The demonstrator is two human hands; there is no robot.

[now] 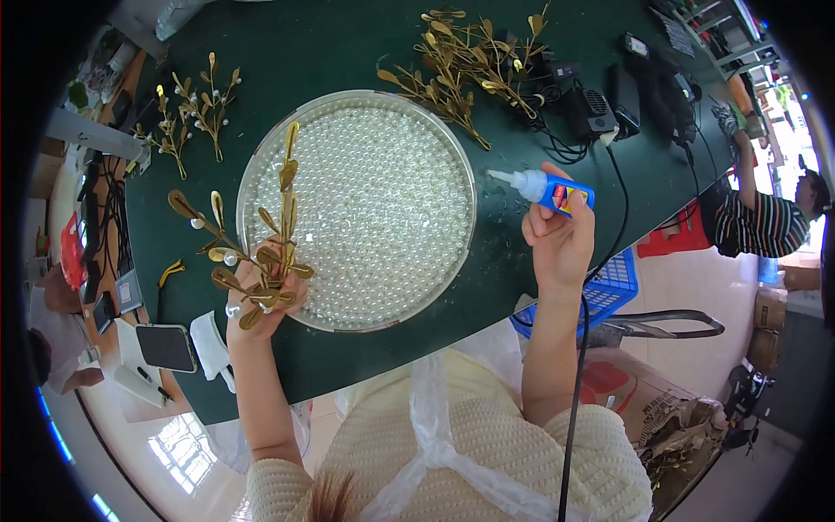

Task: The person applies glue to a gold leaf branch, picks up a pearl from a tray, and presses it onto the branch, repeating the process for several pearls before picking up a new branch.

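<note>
My left hand [277, 300] is closed around a gold leaf sprig [283, 209] with a few white pearl beads on its stems, held over the left edge of a round tray [246, 178]. Loose white pearl beads [374, 209] fill that tray. To its right, my right hand [561, 239] grips a small blue glue bottle [565, 193]. The bottle lies nearly level, its pale nozzle [509, 178] pointing left toward the tray rim.
Gold sprigs with pearls [209, 109] lie at the far left, and a pile of gold sprigs [470, 65] at the back. Black adapters and cables [596, 113] crowd the right. A phone [167, 347] lies at lower left; a blue basket [613, 283] stands below the right edge. Another person [765, 217] sits far right.
</note>
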